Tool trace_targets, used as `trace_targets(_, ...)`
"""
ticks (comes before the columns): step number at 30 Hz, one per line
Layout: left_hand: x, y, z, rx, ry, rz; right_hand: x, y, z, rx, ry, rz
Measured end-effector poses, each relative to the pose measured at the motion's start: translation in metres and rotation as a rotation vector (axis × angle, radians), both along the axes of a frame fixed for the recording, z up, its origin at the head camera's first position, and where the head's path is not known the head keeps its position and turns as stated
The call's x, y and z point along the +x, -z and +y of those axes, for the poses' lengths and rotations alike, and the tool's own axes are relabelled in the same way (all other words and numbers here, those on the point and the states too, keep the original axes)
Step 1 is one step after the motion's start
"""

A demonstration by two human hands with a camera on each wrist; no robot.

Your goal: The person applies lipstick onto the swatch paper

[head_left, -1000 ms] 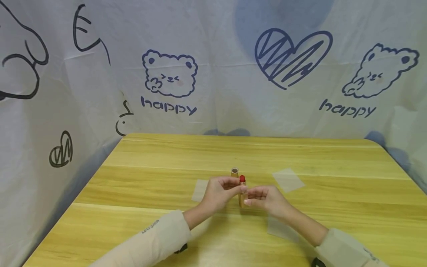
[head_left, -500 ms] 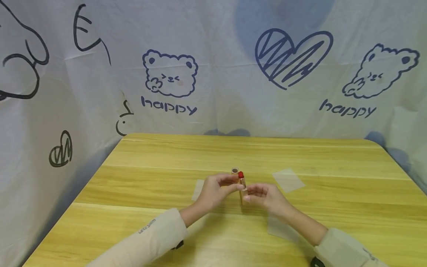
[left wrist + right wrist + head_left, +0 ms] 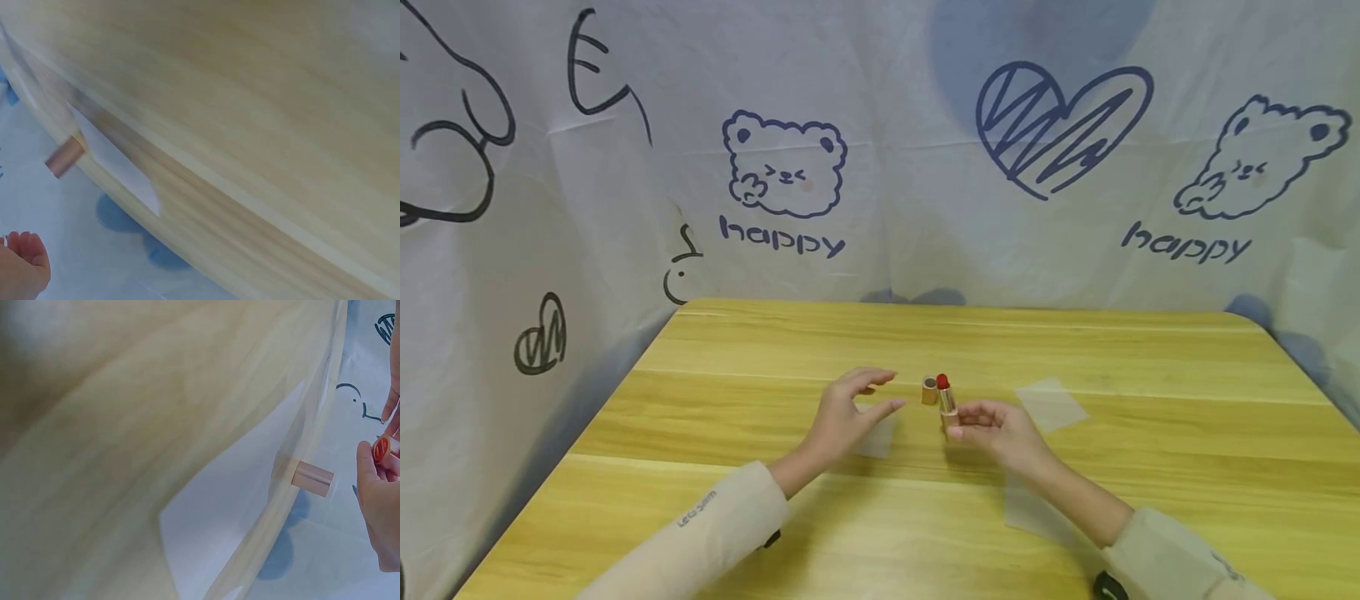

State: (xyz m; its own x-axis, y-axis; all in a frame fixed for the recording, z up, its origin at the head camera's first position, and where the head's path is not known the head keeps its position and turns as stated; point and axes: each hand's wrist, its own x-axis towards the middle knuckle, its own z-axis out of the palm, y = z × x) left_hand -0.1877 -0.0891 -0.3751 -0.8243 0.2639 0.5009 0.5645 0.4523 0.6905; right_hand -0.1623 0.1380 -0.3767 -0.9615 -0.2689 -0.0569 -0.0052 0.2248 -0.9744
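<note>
My right hand (image 3: 1011,437) pinches a lipstick (image 3: 947,400) by its gold lower case, the red tip raised and pointing up. In the right wrist view the round base of the lipstick (image 3: 381,450) shows between thumb and fingers. Apart from it, to the left, my left hand (image 3: 842,417) has its thumb and fingers spread with nothing between them. The gold lipstick cap (image 3: 929,390) stands on the table just behind the lipstick, its hollow end up. At the edge of the left wrist view part of a hand (image 3: 24,267) shows, and the cap (image 3: 64,156) stands beyond.
The wooden table (image 3: 760,350) bears several pale square sheets: one sheet (image 3: 1051,404) to the right of the cap, another sheet (image 3: 877,437) by my left hand, one sheet (image 3: 1030,508) below my right forearm. A white cloth with drawings (image 3: 910,208) hangs behind the table.
My left hand has let go of the lipstick and moved left, its fingers spreading. The right hand keeps hold of the lipstick, which shows more of its length now.
</note>
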Motion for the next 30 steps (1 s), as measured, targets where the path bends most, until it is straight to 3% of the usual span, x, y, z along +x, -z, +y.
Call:
trace_targets(3, -0.003, 0.001, -0.009, -0.068, 0.011, 0.039, -0.001, -0.001, -0.002, 0.008, 0.008, 0.000)
trace_targets(7, -0.006, 0.004, -0.021, -0.231, 0.054, 0.109, -0.002, -0.003, -0.006, -0.012, 0.020, -0.006)
trace_targets(11, -0.009, 0.011, -0.032, -0.375, 0.049, 0.153, -0.003, -0.006, -0.009, -0.025, 0.025, -0.003)
trace_targets(16, -0.009, 0.017, -0.044, -0.477, 0.038, 0.103, -0.004, -0.009, -0.011, -0.038, 0.019, 0.001)
trace_targets(24, -0.009, 0.026, -0.057, -0.605, 0.076, 0.035, -0.007, -0.008, -0.012, -0.048, 0.015, -0.001)
trace_targets(30, -0.007, 0.032, -0.063, -0.653, 0.080, -0.029, -0.011, -0.008, -0.017, -0.047, 0.031, 0.034)
